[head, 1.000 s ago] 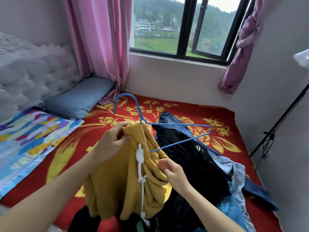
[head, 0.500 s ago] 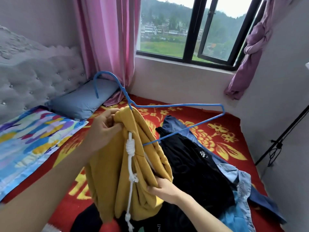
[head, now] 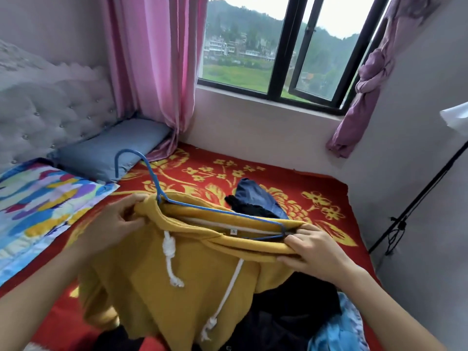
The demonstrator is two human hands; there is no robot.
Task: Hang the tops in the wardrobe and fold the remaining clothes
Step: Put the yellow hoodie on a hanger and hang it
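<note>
Our left hand (head: 119, 219) pinches the neckline of the hoodie (head: 192, 277) beside the neck of the hanger (head: 222, 212), so the hook sticks up clear of the cloth. The hoodie hangs spread between both hands over the bed (head: 291, 178), its opening stretched along the wire, we judge to seat the shoulders. Our right hand (head: 316, 252) grips the cloth over the hanger's far tip, above the dark pile (head: 291, 312).

Both bare forearms reach forward from the lower corners; the left hand (head: 114, 222) pinches one end of the neckline of the mustard-yellow fleece hoodie (head: 177, 287); the right hand (head: 315, 252), knuckles up, grips the other end.
</note>
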